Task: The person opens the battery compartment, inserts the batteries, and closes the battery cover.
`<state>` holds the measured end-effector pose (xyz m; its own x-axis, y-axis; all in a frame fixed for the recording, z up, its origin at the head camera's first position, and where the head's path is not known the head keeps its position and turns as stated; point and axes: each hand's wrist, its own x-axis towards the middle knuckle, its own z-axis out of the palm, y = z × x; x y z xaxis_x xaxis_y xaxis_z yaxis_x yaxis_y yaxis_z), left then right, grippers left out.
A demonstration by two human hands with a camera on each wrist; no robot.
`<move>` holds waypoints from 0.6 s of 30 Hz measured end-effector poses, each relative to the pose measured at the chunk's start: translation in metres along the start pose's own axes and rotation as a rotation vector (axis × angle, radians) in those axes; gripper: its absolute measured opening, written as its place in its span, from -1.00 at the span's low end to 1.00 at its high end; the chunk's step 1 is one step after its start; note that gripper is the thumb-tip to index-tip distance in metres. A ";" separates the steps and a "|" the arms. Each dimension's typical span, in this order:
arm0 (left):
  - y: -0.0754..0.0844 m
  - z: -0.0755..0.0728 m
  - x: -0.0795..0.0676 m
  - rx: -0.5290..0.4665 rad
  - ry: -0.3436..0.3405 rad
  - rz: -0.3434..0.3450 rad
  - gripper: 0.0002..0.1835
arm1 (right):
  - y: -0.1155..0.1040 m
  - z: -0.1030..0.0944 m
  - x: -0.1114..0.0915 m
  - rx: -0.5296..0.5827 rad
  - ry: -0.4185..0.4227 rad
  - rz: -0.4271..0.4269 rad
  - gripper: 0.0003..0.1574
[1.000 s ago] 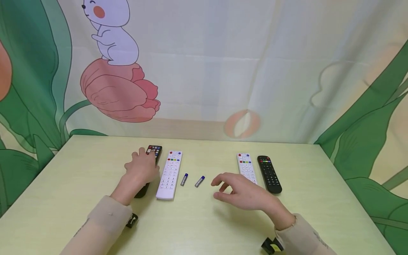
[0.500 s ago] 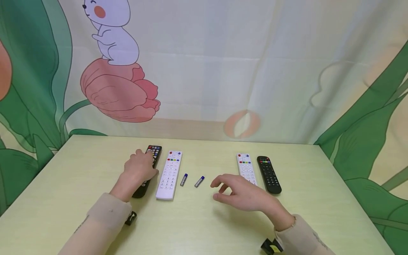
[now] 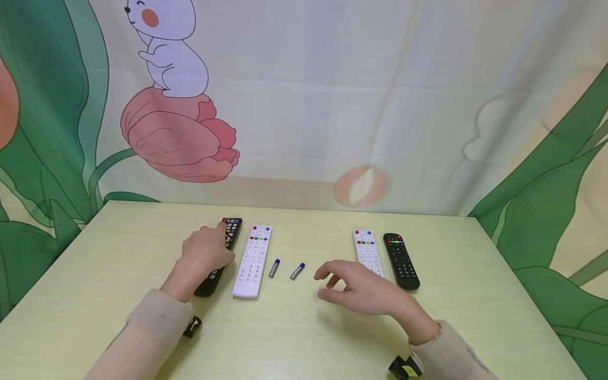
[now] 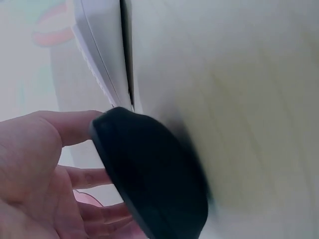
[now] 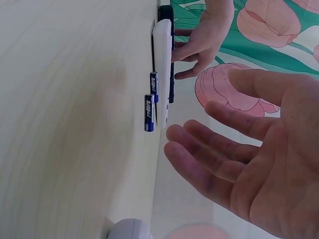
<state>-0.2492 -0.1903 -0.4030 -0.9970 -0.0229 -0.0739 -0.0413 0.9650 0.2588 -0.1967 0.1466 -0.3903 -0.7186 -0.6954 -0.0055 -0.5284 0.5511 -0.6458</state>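
In the head view my left hand [image 3: 205,252] lies over a black remote control [image 3: 231,228] at the left of the table, thumb along its right edge and fingers over its far part. Up close in the left wrist view, that remote's dark near end [image 4: 154,174] tilts beside the thumb, and the fingers reach behind it. My right hand [image 3: 361,287] hovers over the table with relaxed, slightly bent fingers and holds nothing. It partly covers a white remote control [image 3: 366,247]. Left of its fingertips lie two blue-and-silver batteries, the nearer one [image 3: 297,271] and the other [image 3: 274,268].
A second white remote control [image 3: 253,261] lies just right of the left hand. Beyond the right hand is another black remote control [image 3: 401,261]. A printed curtain [image 3: 294,105] hangs behind the far edge of the pale wooden table [image 3: 285,338].
The left hand has shifted slightly left and toward the person, and the near end of the black remote has swung a little left. The right hand has hardly moved.
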 end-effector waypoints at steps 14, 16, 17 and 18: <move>0.002 -0.001 0.002 -0.055 0.045 0.018 -0.16 | 0.000 0.000 -0.002 0.007 -0.004 0.008 -0.60; 0.003 -0.001 0.001 -0.081 0.053 0.028 -0.18 | -0.001 0.000 -0.002 0.007 -0.003 0.003 -0.60; 0.003 -0.002 0.001 -0.097 0.057 0.033 -0.19 | -0.001 0.000 -0.002 0.007 -0.004 0.004 -0.60; 0.004 -0.002 0.000 -0.113 0.063 0.040 -0.20 | -0.001 0.000 -0.002 0.009 -0.005 0.004 -0.60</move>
<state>-0.2499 -0.1873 -0.4002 -1.0000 -0.0049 -0.0012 -0.0049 0.9300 0.3676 -0.1951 0.1473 -0.3894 -0.7182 -0.6958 -0.0118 -0.5218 0.5497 -0.6523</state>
